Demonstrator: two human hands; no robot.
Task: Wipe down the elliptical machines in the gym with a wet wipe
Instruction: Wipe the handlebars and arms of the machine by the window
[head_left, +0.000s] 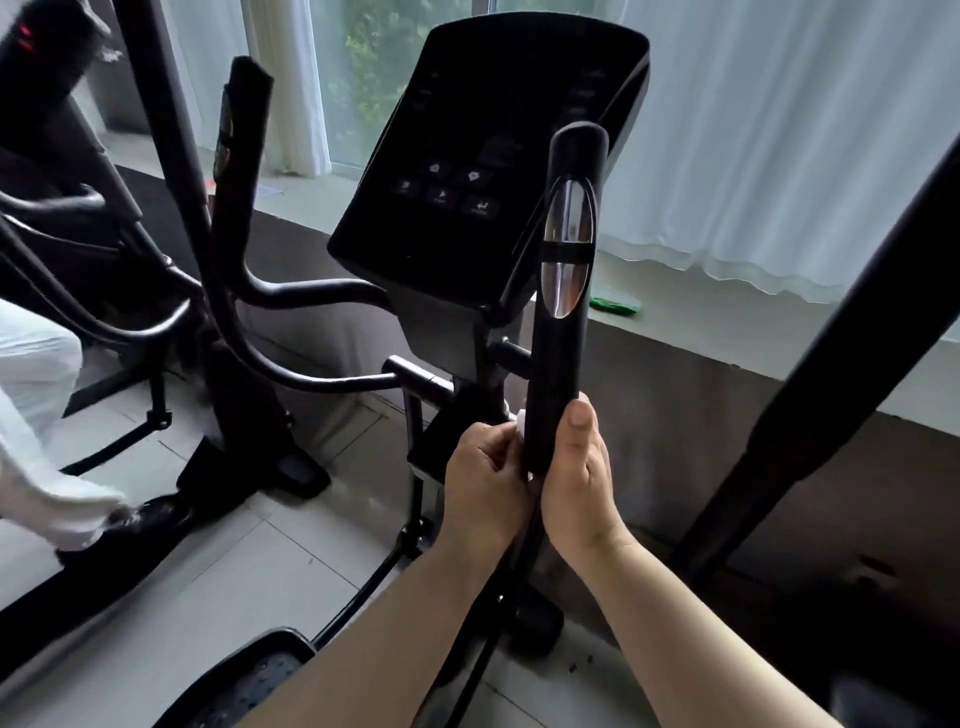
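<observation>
Elliptical machine (441, 338) on tiled floor (218, 561), facing curtained window. Console (483, 156) tilted, mid-frame. Black handlebar (563, 343) upright just right of console, two metal plates on it. Right hand (576, 483) wrapped round handlebar's lower part, thumb on front. Left hand (483, 478) curled, pinching white wet wipe (521, 419) against handlebar's left side.

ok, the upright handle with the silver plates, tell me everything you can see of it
The handle is a matte black tube with a rounded top, nearly upright, in front of the console. Two shiny silver plates sit on its upper front, split by a black band. The right hand grips its lower end, thumb on the front. The left hand holds a white wipe against its left side; little of the wipe shows.
</observation>
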